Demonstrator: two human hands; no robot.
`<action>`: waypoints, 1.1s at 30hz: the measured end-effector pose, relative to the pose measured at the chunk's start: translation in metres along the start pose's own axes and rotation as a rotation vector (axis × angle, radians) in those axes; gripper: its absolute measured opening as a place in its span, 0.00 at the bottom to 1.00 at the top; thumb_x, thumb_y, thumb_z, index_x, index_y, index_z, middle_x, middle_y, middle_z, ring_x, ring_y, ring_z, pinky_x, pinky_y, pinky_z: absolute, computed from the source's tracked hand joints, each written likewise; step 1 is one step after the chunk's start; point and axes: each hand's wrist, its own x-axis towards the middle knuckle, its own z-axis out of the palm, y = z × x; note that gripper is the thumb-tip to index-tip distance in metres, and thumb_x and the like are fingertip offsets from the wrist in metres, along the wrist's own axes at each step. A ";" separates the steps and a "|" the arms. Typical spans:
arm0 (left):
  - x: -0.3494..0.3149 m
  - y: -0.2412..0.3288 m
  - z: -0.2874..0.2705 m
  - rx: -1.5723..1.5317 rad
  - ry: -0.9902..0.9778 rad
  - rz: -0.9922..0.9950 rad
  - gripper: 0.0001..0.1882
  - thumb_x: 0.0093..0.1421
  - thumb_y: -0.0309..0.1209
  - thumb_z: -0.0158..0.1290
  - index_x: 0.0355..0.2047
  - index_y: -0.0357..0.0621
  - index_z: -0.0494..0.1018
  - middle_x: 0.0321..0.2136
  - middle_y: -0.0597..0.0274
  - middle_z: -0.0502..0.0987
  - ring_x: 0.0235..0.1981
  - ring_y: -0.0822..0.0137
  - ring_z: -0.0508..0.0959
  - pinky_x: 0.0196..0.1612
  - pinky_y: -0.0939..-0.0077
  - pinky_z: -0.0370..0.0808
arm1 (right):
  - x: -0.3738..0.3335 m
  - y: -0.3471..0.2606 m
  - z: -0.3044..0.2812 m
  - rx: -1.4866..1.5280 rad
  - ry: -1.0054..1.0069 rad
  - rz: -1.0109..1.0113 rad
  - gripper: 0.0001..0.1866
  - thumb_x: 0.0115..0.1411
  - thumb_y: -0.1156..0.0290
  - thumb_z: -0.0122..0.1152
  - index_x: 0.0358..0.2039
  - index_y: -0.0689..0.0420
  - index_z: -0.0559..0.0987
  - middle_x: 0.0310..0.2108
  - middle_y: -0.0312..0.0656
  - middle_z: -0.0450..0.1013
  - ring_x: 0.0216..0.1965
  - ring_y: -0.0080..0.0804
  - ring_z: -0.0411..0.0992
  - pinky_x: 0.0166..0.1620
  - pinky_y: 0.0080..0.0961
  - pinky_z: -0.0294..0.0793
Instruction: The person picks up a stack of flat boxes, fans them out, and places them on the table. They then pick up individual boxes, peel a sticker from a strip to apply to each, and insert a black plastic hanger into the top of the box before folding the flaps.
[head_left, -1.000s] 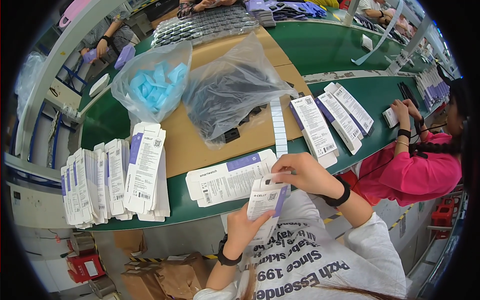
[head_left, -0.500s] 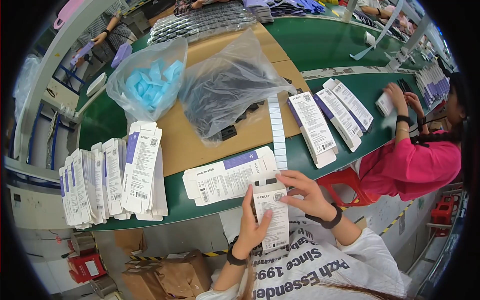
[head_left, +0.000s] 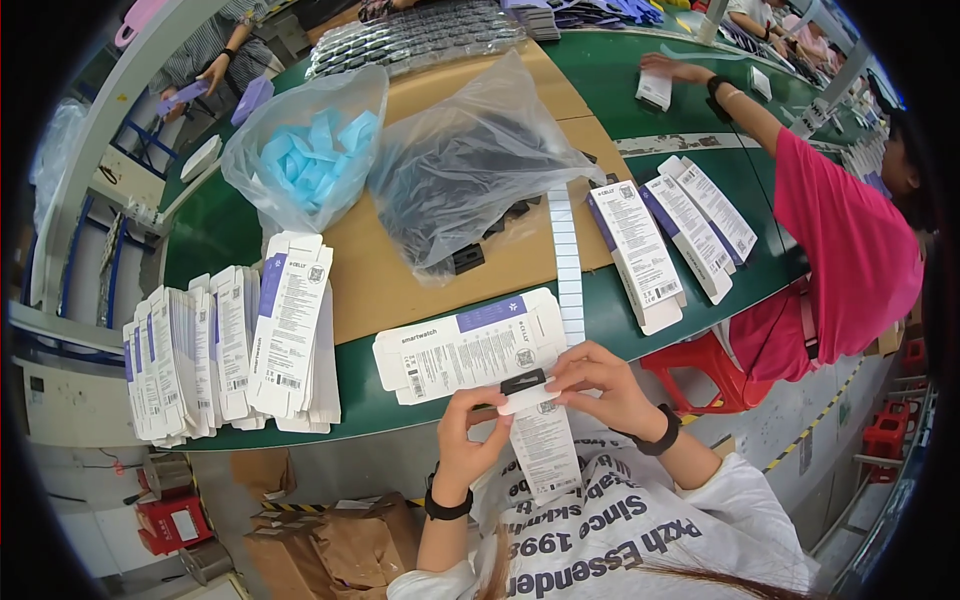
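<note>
- The long green workbench (head_left: 210, 240) carried everything, with a brown cardboard sheet (head_left: 400, 270) spread across its middle.
- On that sheet lay two clear plastic bags side by side: the one of dark parts (head_left: 470, 170) toward the bench's right, the one of light blue pieces (head_left: 305, 150) toward its left.
- Along the near edge at the left, a stack of flattened white cartons with purple stripes (head_left: 225, 345) stood fanned out.
- Toward the right edge, three assembled white boxes (head_left: 665, 235) lay in a row, beside a person in a pink shirt (head_left: 850, 250).
- At the near edge in front of us, one flat white carton with a purple band (head_left: 465, 345) lay open, a strip of white labels (head_left: 567, 270) running over its right end.
- Our left hand (head_left: 468, 440) and our right hand (head_left: 600, 385) were held just off the near edge, both pinched shut on a narrow white folded carton (head_left: 543, 445) that hung down toward our lap.
- A small black clip-like part (head_left: 523, 382) sat at that carton's top, between our fingertips.
</note>
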 end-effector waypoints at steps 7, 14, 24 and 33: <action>0.005 0.010 -0.006 0.082 -0.055 0.044 0.10 0.51 0.14 0.62 0.35 0.34 0.77 0.40 0.59 0.72 0.40 0.67 0.79 0.43 0.77 0.83 | 0.006 -0.008 -0.002 -0.109 -0.078 -0.071 0.13 0.52 0.82 0.68 0.40 0.60 0.83 0.43 0.42 0.76 0.44 0.30 0.76 0.48 0.24 0.80; 0.013 0.023 -0.009 0.147 -0.061 -0.182 0.08 0.51 0.16 0.64 0.32 0.32 0.79 0.34 0.60 0.76 0.36 0.69 0.81 0.39 0.79 0.82 | 0.020 -0.016 -0.011 -0.228 -0.228 -0.002 0.10 0.56 0.79 0.67 0.39 0.62 0.82 0.41 0.40 0.76 0.41 0.27 0.77 0.44 0.22 0.79; 0.031 0.033 -0.011 0.061 -0.111 -0.269 0.05 0.54 0.19 0.64 0.30 0.32 0.78 0.31 0.63 0.75 0.34 0.72 0.80 0.36 0.80 0.80 | 0.046 -0.033 -0.019 -0.243 -0.350 0.081 0.06 0.57 0.78 0.65 0.37 0.62 0.81 0.37 0.39 0.75 0.39 0.25 0.77 0.41 0.20 0.79; 0.012 0.023 -0.017 -0.029 -0.224 -0.312 0.18 0.49 0.15 0.65 0.41 0.35 0.78 0.44 0.54 0.77 0.44 0.63 0.80 0.48 0.70 0.83 | 0.026 -0.025 -0.020 -0.253 -0.294 -0.120 0.11 0.55 0.76 0.68 0.40 0.61 0.82 0.39 0.41 0.74 0.37 0.30 0.77 0.39 0.22 0.80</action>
